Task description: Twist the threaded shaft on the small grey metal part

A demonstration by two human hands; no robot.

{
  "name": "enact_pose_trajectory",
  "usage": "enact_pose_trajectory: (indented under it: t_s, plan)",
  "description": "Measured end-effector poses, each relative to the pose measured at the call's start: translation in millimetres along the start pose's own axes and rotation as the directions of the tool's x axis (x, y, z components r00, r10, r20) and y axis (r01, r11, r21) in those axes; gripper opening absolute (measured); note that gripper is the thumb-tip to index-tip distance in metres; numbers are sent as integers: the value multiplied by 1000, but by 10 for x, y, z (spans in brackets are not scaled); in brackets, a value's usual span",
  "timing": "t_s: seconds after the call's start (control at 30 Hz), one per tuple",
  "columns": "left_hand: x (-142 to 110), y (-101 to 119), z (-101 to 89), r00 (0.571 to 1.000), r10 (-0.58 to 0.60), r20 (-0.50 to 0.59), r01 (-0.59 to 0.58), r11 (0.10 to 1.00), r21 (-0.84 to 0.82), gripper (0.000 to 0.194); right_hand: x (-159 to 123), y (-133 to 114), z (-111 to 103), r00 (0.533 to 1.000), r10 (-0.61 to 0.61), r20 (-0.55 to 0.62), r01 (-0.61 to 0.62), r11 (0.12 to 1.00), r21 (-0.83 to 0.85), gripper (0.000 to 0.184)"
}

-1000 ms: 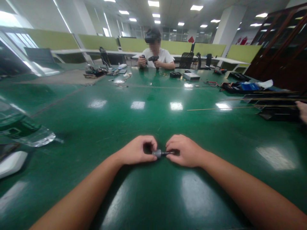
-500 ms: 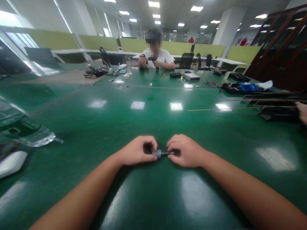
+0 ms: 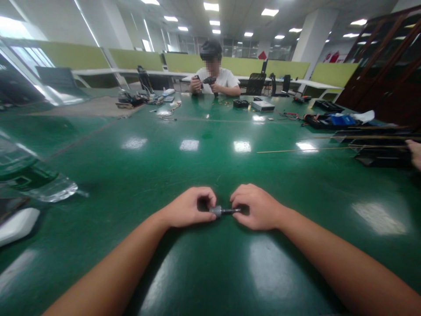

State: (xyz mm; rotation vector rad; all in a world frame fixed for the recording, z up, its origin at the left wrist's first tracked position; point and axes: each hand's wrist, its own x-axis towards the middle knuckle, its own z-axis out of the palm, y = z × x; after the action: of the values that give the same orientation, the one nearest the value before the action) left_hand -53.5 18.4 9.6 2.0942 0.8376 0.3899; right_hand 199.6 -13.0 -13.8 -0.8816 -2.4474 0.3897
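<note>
My left hand (image 3: 189, 207) rests on the green table (image 3: 210, 263) with its fingers curled round the grey head end of a small metal part (image 3: 219, 211). My right hand (image 3: 255, 206) is closed in a pinch on the thin dark shaft end of the same part. The two hands sit knuckle to knuckle, close in front of me at the table's near middle. What lies inside the left fist is hidden.
A clear plastic bottle (image 3: 29, 175) lies at the left, with a white object (image 3: 16, 224) below it. Thin rods (image 3: 329, 148) and black trays (image 3: 381, 153) are at the right. A person in white (image 3: 215, 79) sits at the far side holding a drill. Another person's hand (image 3: 415, 153) shows at the right edge.
My hands have stayed almost still on the small part. The right hand has shifted very slightly to the right.
</note>
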Motion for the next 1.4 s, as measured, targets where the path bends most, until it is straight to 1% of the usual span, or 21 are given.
enact_pose_trajectory:
  t_s: [0.33, 0.6, 1.0, 1.4]
  plan:
    - [-2, 44, -4, 1000, 3, 0, -3, 1000, 3, 18, -5, 4, -24, 1000, 3, 1, -3, 1000, -15, 7]
    - [-5, 27, -5, 1000, 2, -1, -2, 1000, 2, 17, -12, 8, -55, 1000, 3, 17, -2, 1000, -18, 5]
    - [-10, 10, -3, 1000, 3, 0, -3, 1000, 17, 17, -20, 27, -85, 1000, 7, 21, -7, 1000, -16, 6]
    - [-7, 25, 0, 1000, 0, -3, 0, 1000, 15, 17, -38, 38, -125, 999, 19, 50, -18, 1000, -19, 7]
